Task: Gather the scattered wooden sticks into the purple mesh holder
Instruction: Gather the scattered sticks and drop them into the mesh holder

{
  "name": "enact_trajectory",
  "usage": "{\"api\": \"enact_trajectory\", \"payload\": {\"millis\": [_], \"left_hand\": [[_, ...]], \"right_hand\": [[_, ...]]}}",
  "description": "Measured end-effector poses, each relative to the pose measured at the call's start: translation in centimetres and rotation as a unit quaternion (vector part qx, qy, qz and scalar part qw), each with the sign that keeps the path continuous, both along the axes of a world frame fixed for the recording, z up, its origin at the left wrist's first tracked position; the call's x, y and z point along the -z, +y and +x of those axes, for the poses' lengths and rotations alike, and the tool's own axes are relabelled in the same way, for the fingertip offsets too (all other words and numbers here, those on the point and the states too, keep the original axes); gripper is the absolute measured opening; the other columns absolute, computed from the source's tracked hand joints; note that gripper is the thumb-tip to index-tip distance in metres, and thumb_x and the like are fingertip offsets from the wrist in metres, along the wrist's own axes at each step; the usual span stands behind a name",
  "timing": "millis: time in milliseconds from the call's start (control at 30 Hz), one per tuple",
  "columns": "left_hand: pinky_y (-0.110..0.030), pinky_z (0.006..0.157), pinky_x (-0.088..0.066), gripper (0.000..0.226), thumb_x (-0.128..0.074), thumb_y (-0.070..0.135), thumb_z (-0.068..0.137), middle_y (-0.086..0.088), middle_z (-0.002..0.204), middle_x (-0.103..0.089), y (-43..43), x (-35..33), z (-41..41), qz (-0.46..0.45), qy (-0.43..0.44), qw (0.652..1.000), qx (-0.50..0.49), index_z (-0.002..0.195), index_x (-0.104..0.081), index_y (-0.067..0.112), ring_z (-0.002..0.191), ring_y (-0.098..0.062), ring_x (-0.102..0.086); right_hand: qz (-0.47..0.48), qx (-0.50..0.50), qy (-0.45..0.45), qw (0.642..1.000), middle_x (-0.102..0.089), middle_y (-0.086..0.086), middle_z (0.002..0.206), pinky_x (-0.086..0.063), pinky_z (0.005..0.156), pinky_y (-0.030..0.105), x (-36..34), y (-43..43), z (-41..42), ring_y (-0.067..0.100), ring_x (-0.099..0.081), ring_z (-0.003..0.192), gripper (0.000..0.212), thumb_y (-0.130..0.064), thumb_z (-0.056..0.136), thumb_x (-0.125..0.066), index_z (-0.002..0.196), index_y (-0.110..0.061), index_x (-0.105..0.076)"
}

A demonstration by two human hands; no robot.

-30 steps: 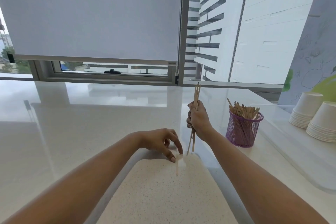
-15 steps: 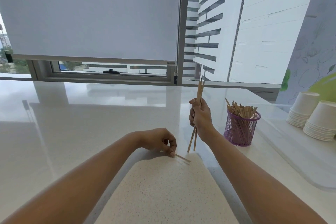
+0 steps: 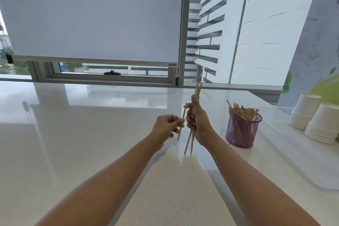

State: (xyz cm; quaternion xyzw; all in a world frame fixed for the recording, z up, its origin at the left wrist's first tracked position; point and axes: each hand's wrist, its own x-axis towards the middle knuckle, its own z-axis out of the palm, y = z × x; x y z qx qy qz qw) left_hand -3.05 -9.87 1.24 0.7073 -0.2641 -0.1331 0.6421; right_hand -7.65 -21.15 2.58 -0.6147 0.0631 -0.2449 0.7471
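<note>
Wooden sticks (image 3: 242, 111): many already in purple mesh holder (image 3: 242, 134), right of the fingers. Left hand (image 3: 165, 127) pinches single stick (image 3: 181, 126); right hand (image 3: 200, 123) curls round small bundle (image 3: 189, 143), seemingly the last undeposited.

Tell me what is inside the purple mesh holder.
The round purple wire-mesh holder is packed with thin flat wooden sticks, leaning at mixed angles, tops poking above its rim. Their lower lengths show dimly through the mesh; the holder's floor is covered.
</note>
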Motion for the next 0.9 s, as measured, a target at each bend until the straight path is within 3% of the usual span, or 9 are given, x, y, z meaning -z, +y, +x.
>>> {"api": "enact_trajectory", "payload": {"millis": [167,300,467,600,700,800,900], "left_hand": [[-0.023,0.061,-0.041,0.012,-0.063,0.024,0.086,0.001,0.075,-0.065,-0.7,-0.2,-0.8,-0.030,0.021,0.999,-0.014,0.076,-0.063,0.016,0.065,-0.011,-0.055],[-0.023,0.062,-0.040,0.012,-0.065,0.023,0.084,0.003,0.072,-0.064,-0.8,-0.1,-1.2,-0.048,0.022,0.998,-0.019,0.073,-0.064,0.018,0.066,-0.011,-0.052],[-0.020,0.063,-0.040,0.015,-0.060,0.028,0.088,0.006,0.077,-0.063,-1.4,0.7,-1.6,-0.063,0.027,0.995,-0.068,0.079,-0.063,0.017,0.074,-0.008,-0.054],[-0.033,0.085,-0.041,0.037,-0.039,0.039,0.097,-0.001,0.099,-0.061,-2.4,1.5,-1.9,-0.096,0.129,0.979,-0.127,0.097,-0.062,0.010,0.096,-0.018,-0.054],[-0.037,0.093,-0.041,0.045,-0.032,0.044,0.098,-0.007,0.099,-0.059,-3.2,1.6,-2.1,-0.142,0.212,0.958,-0.130,0.088,-0.059,0.010,0.098,-0.022,-0.054],[-0.035,0.088,-0.045,0.050,-0.031,0.047,0.097,-0.011,0.087,-0.057,-3.5,1.4,-2.3,-0.228,0.291,0.924,-0.101,0.081,-0.056,0.007,0.082,-0.022,-0.055],[-0.039,0.097,-0.048,0.054,-0.031,0.049,0.096,-0.017,0.094,-0.060,-3.6,1.1,-2.3,-0.276,0.334,0.898,-0.078,0.088,-0.055,0.001,0.086,-0.027,-0.059]], "right_hand": [[-0.062,0.023,0.013,0.998,-0.040,-0.011,0.049,-0.036,0.051,0.019,0.0,0.5,0.1,0.001,-0.041,0.041,0.022,-0.039,0.089,-0.057,0.079,-0.019,-0.055],[-0.057,0.049,0.006,0.997,-0.033,-0.003,0.061,-0.036,0.052,0.018,0.0,0.7,0.2,0.008,-0.034,0.052,0.034,-0.040,0.096,-0.042,0.070,-0.018,-0.046],[0.009,0.092,-0.010,0.996,-0.032,-0.003,0.058,-0.033,0.043,0.015,-0.3,0.8,0.3,0.007,-0.031,0.049,0.043,-0.045,0.096,-0.035,0.066,-0.016,-0.041],[0.151,0.113,-0.048,0.981,-0.037,-0.004,0.056,-0.032,0.042,0.017,-1.1,0.9,0.5,0.006,-0.033,0.045,0.041,-0.044,0.096,-0.039,0.065,-0.017,-0.041],[0.217,0.122,-0.076,0.966,-0.035,-0.004,0.052,-0.031,0.043,0.019,-1.6,1.1,0.6,0.008,-0.032,0.044,0.041,-0.041,0.096,-0.040,0.064,-0.017,-0.041],[0.227,0.119,-0.095,0.962,-0.035,-0.005,0.050,-0.033,0.046,0.020,-1.6,1.4,0.7,0.009,-0.032,0.046,0.041,-0.040,0.097,-0.041,0.063,-0.016,-0.041],[0.203,0.111,-0.097,0.968,-0.039,-0.005,0.048,-0.039,0.047,0.020,-1.3,1.9,0.7,0.007,-0.037,0.043,0.037,-0.036,0.097,-0.043,0.067,-0.015,-0.043]]}}
